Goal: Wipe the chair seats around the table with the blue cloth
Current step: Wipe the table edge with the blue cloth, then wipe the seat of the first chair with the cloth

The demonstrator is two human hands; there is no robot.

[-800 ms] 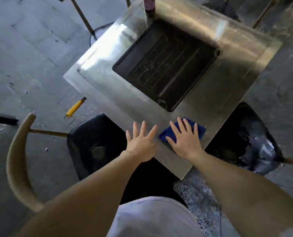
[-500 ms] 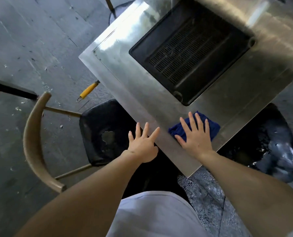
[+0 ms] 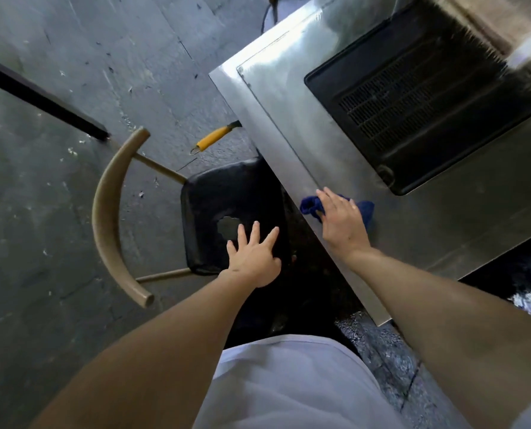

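A blue cloth (image 3: 366,209) lies bunched on the steel table (image 3: 443,230) near its left edge. My right hand (image 3: 341,224) is on top of the cloth, fingers curling around it. Left of the table stands a chair with a black seat (image 3: 224,196) that has a worn pale patch and a curved tan backrest (image 3: 109,212). My left hand (image 3: 254,258) hovers open over the seat's near right corner, fingers spread. A second dark chair seat (image 3: 530,274) shows partly under the table's right edge.
A black recessed grill (image 3: 428,94) fills the middle of the table. On the grey floor lies a yellow-handled tool (image 3: 214,137) beside the table's corner. A dark bar (image 3: 41,97) runs across the floor at the upper left.
My right hand has gone from flat on the cloth to gathering it and sliding it toward the table's left edge. My left hand has moved off the table edge over the black seat. The view has swung left.
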